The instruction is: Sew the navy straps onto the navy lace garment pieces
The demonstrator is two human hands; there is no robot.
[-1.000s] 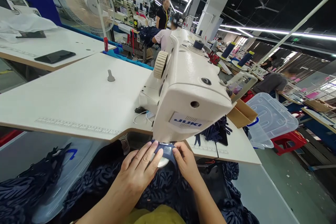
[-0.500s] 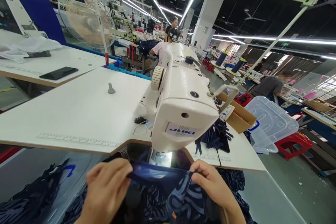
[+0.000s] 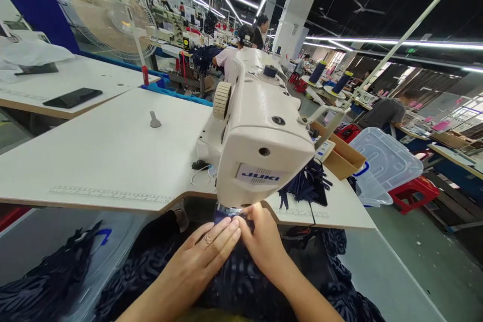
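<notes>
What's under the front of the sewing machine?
A bit of navy cloth shows there. The left hand and right hand cover much of that spot, and the sewing machine hides more, so what's beneath can't be seen.

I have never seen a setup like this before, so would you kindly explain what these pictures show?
Every picture comes from one camera worn on a person's head, looking forward and down. There is no robot, only two bare hands. The big white device is a sewing machine, labelled JUKI. Under its head is dark blue fabric. The left hand lies with fingers extended over it; the right hand meets it with bent fingers, though their exact grip is hidden. On the white table are a small grey piece to the left and dark blue strips to the right.
</notes>
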